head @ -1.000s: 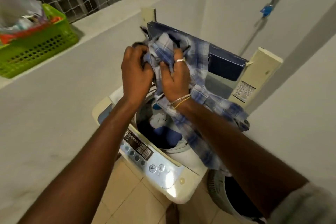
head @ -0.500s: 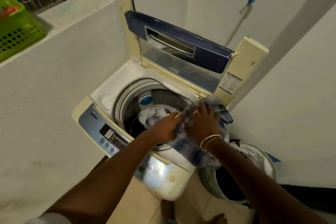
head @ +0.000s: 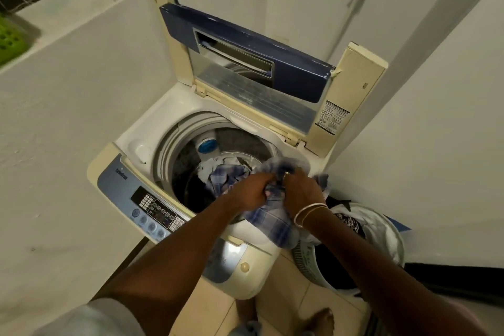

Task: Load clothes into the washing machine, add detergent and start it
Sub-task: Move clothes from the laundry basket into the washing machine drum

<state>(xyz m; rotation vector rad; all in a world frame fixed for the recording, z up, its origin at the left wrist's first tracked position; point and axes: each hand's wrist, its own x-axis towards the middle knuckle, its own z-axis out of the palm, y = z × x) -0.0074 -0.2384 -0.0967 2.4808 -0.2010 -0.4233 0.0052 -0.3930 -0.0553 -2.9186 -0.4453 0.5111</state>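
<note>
Pale plastered walls close in a tiled corner where a cream top-loading washing machine stands, its blue-framed lid propped upright. The left hand and right hand meet at the drum's near right rim, fingers curled tight into a blue-and-white checked shirt. Part of the shirt lies inside the drum; the rest drapes outward over the rim. A round white laundry basket sits just beside the machine.

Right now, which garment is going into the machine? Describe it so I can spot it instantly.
Find the open top-loading washing machine in the corner. At the drum's right rim, the left hand and right hand both grip a blue-and-white plaid shirt, half draped outside. It is the only checked fabric; clothes inside look plain.
</note>
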